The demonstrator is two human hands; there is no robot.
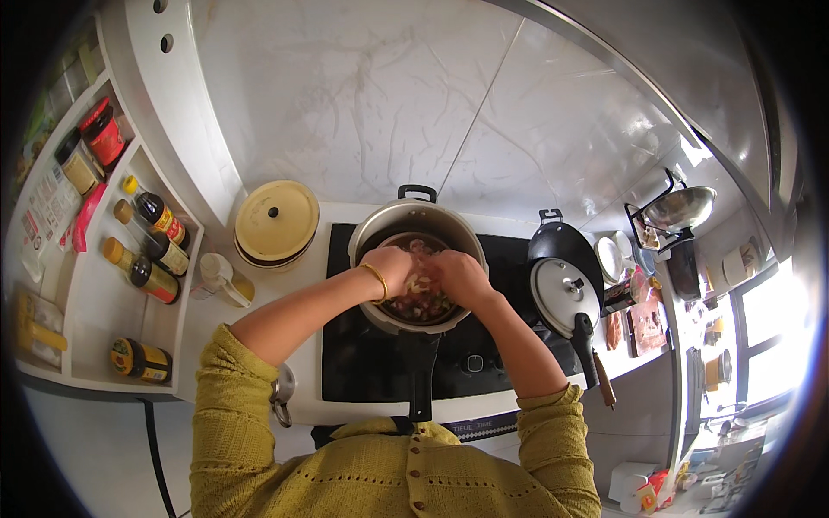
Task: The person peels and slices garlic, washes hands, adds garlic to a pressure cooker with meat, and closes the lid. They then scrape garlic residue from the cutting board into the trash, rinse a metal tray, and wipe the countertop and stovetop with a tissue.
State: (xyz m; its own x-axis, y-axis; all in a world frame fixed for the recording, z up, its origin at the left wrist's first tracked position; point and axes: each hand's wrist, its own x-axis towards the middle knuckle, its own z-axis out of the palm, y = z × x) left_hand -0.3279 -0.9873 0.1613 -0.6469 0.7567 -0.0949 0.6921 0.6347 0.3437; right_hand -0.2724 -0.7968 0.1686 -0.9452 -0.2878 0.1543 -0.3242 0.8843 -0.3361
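A grey metal pressure cooker pot (pixel 421 209) without its lid stands on the black cooktop (pixel 366 366), its long black handle (pixel 421 382) towards me. Inside it is a round bowl or inner pan of pinkish, chopped-looking food (pixel 420 303) with pale and green bits. My left hand (pixel 392 269), a gold bangle at the wrist, reaches into the pot from the left. From the right comes my right hand (pixel 461 278), close beside it over the food. Both sets of fingertips are hidden, so whether they grip the bowl or the food is unclear.
Right of the pot, a black wok (pixel 558 239) sits with a silver pressure cooker lid (pixel 562 290) over it. A cream lidded pot (pixel 277 217) and an oil jug (pixel 227 280) stand left. Sauce bottles (pixel 155 249) fill the shelf. A metal cup (pixel 283 385) is near my left elbow.
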